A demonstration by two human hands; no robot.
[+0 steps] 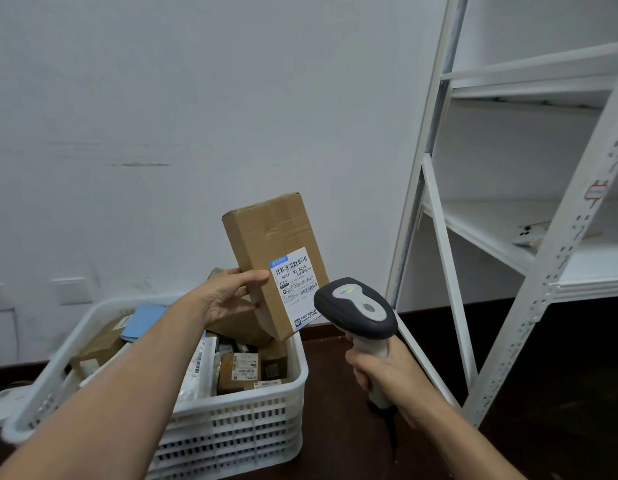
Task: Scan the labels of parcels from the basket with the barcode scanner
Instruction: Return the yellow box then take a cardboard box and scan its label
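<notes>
My left hand (pixel 227 295) holds a tall brown cardboard parcel (pixel 266 233) upright above the white plastic basket (pixel 231 424). The parcel's white shipping label (pixel 295 287) with barcodes faces me. My right hand (pixel 387 375) grips the handle of a grey and black barcode scanner (pixel 356 308). The scanner's head sits just right of the label's lower edge, pointing toward it. Inside the basket lie several more parcels, among them a small brown box (pixel 238 370) and a blue envelope (pixel 144 322).
A white metal shelving rack (pixel 550 265) stands at the right, with a flat packet (pixel 529 233) on its middle shelf. A white wall with socket plates (pixel 73 291) is behind the basket. The floor (pixel 335 410) is dark.
</notes>
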